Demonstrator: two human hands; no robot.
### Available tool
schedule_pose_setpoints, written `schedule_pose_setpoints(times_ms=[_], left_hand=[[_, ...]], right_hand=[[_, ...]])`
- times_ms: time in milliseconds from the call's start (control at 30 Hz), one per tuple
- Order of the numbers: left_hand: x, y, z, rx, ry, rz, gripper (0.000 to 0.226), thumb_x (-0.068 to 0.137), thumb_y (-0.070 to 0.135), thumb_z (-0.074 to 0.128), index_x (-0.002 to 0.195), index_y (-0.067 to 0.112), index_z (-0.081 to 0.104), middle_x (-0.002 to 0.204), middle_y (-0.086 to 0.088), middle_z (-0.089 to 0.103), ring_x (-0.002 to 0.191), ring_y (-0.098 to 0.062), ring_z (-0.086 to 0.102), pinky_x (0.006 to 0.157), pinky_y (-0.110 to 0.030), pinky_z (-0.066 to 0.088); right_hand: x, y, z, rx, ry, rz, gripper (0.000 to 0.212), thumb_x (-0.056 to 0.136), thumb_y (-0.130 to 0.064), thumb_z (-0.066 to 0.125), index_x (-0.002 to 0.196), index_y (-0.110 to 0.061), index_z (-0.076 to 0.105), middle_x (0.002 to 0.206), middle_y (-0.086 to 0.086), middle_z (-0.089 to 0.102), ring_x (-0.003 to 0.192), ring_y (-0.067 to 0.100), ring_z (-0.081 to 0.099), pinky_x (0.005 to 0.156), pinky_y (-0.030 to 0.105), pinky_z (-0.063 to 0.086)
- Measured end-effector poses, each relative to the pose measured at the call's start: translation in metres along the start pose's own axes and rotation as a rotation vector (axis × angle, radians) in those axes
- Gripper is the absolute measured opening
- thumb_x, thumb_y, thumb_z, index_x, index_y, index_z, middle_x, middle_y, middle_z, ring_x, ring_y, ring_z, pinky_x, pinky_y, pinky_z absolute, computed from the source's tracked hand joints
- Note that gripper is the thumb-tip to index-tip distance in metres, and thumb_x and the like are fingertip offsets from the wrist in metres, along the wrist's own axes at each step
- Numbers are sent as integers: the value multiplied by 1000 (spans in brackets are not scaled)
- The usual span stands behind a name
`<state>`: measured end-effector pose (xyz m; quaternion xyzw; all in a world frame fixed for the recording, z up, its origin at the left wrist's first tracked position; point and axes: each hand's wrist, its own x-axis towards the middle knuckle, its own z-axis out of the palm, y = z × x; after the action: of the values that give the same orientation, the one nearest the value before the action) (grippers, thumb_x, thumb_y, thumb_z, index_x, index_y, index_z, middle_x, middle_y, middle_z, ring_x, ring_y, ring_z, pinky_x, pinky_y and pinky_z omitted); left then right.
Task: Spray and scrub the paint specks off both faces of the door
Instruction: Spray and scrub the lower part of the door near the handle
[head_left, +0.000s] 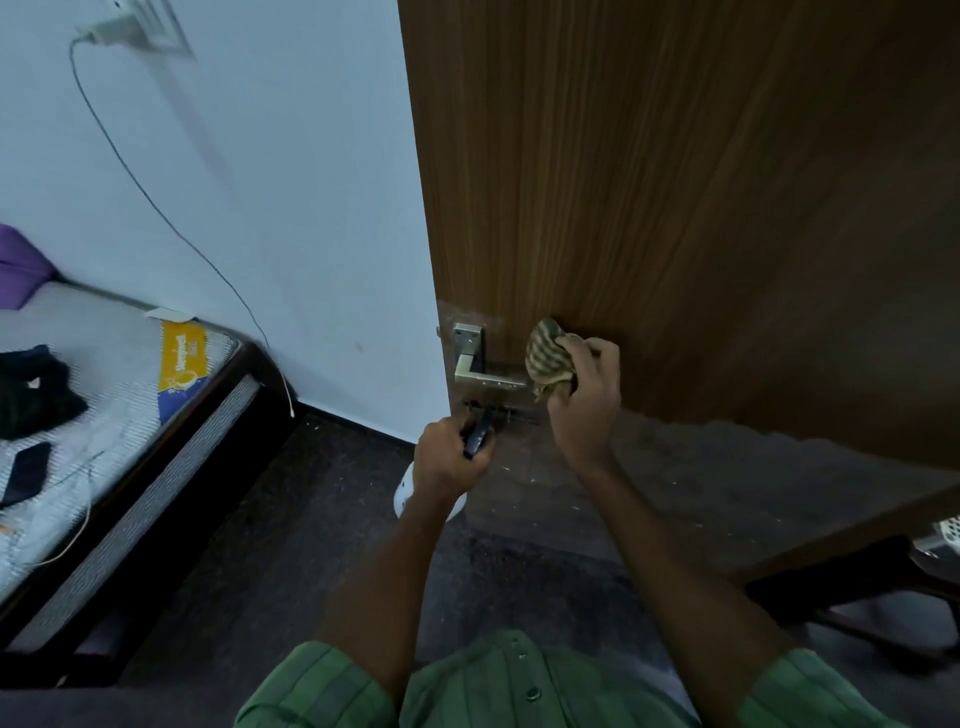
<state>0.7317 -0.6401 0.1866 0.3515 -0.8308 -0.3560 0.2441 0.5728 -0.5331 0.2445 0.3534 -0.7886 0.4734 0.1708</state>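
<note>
From the head view: brown wood-grain door (675, 197) standing open, its edge against the pale blue wall (291, 182), its lower face dull and flecked with pale specks. Metal lever handle (475, 364) mounted near the door edge, a dark latch bolt (501, 411) just below it. Right hand (584, 402) raised beside the handle, fingers curled tight round a bunched striped tan-and-brown cloth (550, 358), pressing it against the door face just right of the lever. Left hand (452, 457) lower down, near the bolt, fingers wrapped round the dark trigger head of a white plastic spray bottle (408, 493), nozzle pointing toward the door; only a little of the white body showing under the wrist. Green striped short sleeves (322, 691) and a buttoned shirt front at the bottom of the frame. Dark speckled floor (291, 545) underneath. Off to the left, a low bed with a white mattress (109, 374) bearing a yellow and blue label, dark clothing (36, 387) and a dark phone (28, 470) lying on top. White charger (111, 28) plugged in high on the wall, its thin black cable (171, 218) trailing down toward the bed corner. Something white and perforated at the far right edge, too cut off to identify.
</note>
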Motion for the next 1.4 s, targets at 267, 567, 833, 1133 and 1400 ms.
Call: schedule_pose_setpoints(times_ms=[267,567,833,1133,1400], left_hand=[[11,-25,-14,1,-75,54,28,82,47,64,71,21,64,59,1,61,53,-27,58,51,-32,41],[36,-33,-62,-169,31,139,24,85,41,62,67,26,59,52,9,52,47,-16,48,47,-25,31],[55,-42,-67,-172,35,152,34,92,33,63,61,25,49,50,6,44,45,-17,37,49,-31,28],[57,-35,-62,-184,-63,96,28,86,35,64,61,30,53,47,12,46,47,-13,45,48,-22,26],[57,-40,-63,-94,-156,-59,43,86,38,66,50,20,51,44,2,43,43,-21,35,53,-31,31]], right_hand=[[-42,-25,15,-17,89,93,62,68,9,50,127,-2,65,120,13,55,108,28,59,91,35,55],[-54,-76,99,-142,-139,35,20,85,-17,59,103,-12,67,99,9,56,78,25,60,56,38,55],[-60,-38,68,-152,111,196,46,74,4,62,116,-10,73,107,7,58,91,21,61,65,32,58],[-45,-76,78,-240,-191,83,43,86,-12,58,127,-9,68,109,12,52,97,29,54,67,38,55],[-36,-66,65,-174,-107,134,65,70,13,60,131,-8,66,121,6,53,110,22,53,88,30,49]])
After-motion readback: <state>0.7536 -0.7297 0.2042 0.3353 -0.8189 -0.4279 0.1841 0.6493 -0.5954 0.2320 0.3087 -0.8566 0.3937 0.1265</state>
